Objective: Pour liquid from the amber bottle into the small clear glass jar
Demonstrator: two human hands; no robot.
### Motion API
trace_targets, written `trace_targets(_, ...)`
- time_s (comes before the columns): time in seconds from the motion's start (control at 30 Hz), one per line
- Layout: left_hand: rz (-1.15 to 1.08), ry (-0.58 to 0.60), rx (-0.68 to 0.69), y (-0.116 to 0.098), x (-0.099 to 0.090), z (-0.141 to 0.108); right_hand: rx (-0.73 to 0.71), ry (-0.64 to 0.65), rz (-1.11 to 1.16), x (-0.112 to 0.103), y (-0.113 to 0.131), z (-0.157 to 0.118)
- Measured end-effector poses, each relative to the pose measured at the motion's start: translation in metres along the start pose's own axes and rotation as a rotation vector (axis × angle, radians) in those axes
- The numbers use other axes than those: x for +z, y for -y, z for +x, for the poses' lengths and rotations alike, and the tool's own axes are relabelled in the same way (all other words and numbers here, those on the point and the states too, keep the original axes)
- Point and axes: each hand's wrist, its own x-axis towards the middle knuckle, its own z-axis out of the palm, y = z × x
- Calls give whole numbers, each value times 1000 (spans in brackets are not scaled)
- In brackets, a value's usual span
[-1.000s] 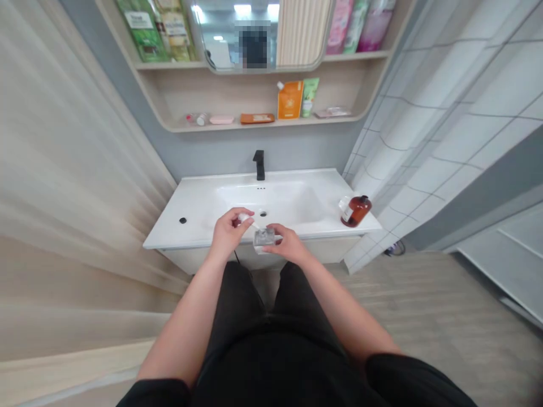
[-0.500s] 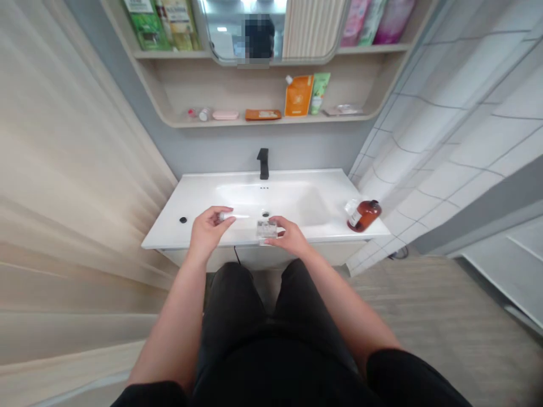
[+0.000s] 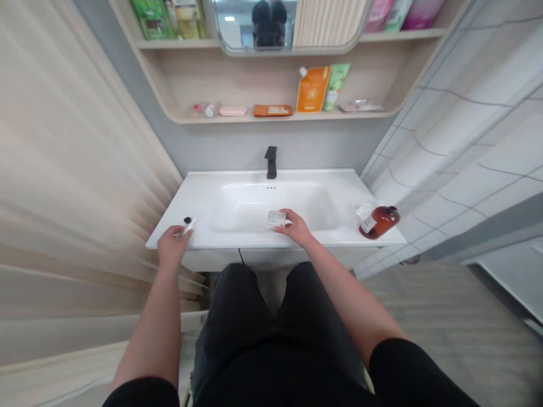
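Over the left end of the white countertop (image 3: 207, 226), my left hand (image 3: 170, 243) is closed with a small white tube-like item (image 3: 189, 225) between its fingers. Its exact kind is too blurred to tell. My right hand (image 3: 297, 229) pinches a small clear square container (image 3: 276, 218) from its right side, above the front part of the white sink basin (image 3: 318, 209). The container looks see-through, and I cannot make out anything in it. Just beyond my left fingers is a round black spot (image 3: 187, 220) on the counter.
A black faucet (image 3: 271, 162) stands behind the basin. On the counter's right lies a tilted amber bottle (image 3: 379, 221) beside crumpled clear plastic (image 3: 365, 210). The shelf (image 3: 237, 118) above holds an orange pouch (image 3: 313, 89), a green tube (image 3: 336, 86) and several small items. A curtain hangs left.
My left hand has moved left with the white tube-like item, away from the basin toward the counter's left end. My right hand still holds the clear container, now turned and slightly higher.
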Motion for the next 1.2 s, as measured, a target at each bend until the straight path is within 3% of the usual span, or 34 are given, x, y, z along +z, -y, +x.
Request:
trace_targets(0.17, 190, 18, 185, -6, 5, 1, 0, -2, -20, -1, -2, 0)
trace_targets(0.37, 279, 64, 187, -19, -2, 4, 11, 0, -22, 0, -1, 0)
trace_targets(0.5, 226, -70, 270, -47, -13, -13, -8, -1, -41, 2, 5, -1)
trace_targets(0.6, 89, -71, 382, -78, -4, -39, -23, 16, -29, 5, 15, -2)
trace_targets(0.67, -91, 45, 448, -100, 15, -58, -27, 39, -14, 9, 23, -4)
trace_targets(0.73, -313, 270, 444, -122, 41, -76, -36, 77, 14, 13, 31, -5)
trace_targets(0.8, -515, 497, 360, -142, 67, -89, -62, 117, 46, 18, 38, -8)
trace_targets(0.9, -703, 718, 262, -167, 93, -97, -106, 166, 85, 23, 47, -12)
trace_targets(1.0, -798, 805, 244, -184, 99, -95, -109, 188, 93, 25, 56, -16)
trace_targets(1.2, -881, 769, 231, -197, 93, -96, -136, 189, -23, 21, 79, -29)
